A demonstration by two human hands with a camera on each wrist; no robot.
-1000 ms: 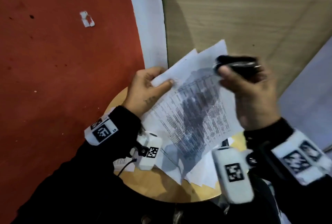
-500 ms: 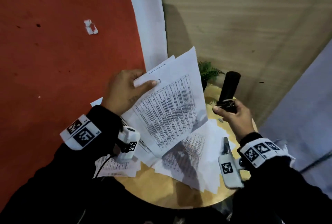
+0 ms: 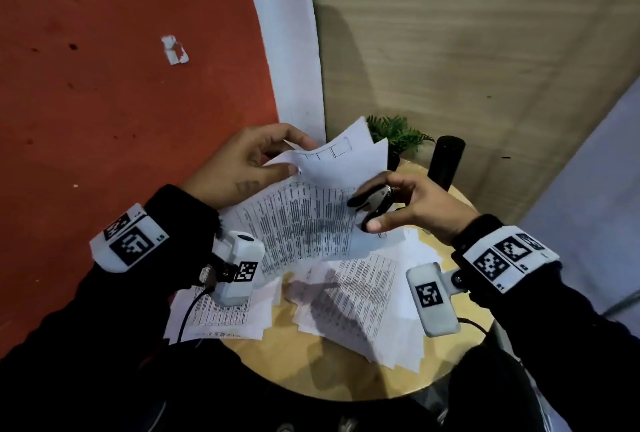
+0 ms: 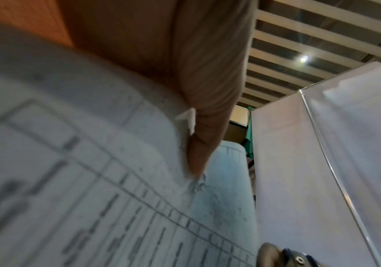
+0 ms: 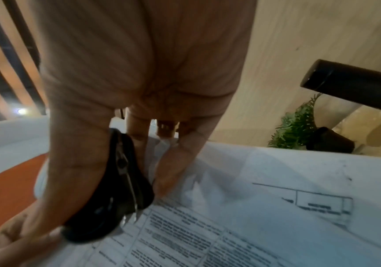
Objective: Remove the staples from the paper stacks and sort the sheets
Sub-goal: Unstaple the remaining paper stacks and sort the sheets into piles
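Note:
My left hand [image 3: 289, 156] pinches the top left corner of a stapled stack of printed sheets [image 3: 304, 224] held above the table. The stack's top sheet [image 3: 346, 158] curls up and back. In the left wrist view a finger [image 4: 198, 144] presses on the blurred stack [image 4: 93, 189]. My right hand [image 3: 372, 212] grips a black staple remover [image 3: 375, 201] at the stack's right edge. The right wrist view shows the staple remover [image 5: 121, 195] between thumb and fingers, its tip touching the paper [image 5: 253, 207]. No staple is visible.
Loose printed sheets [image 3: 356, 310] lie on the small round wooden table [image 3: 287, 362], more sheets [image 3: 221, 314] under my left wrist. A black cylinder [image 3: 446, 161] and a small potted plant [image 3: 398, 134] stand at the table's far edge. Red floor lies to the left.
My right hand has moved left from beside the black cylinder to the stack's right edge, still gripping the staple remover. The stack has come lower and flatter, and its top sheet has curled back.

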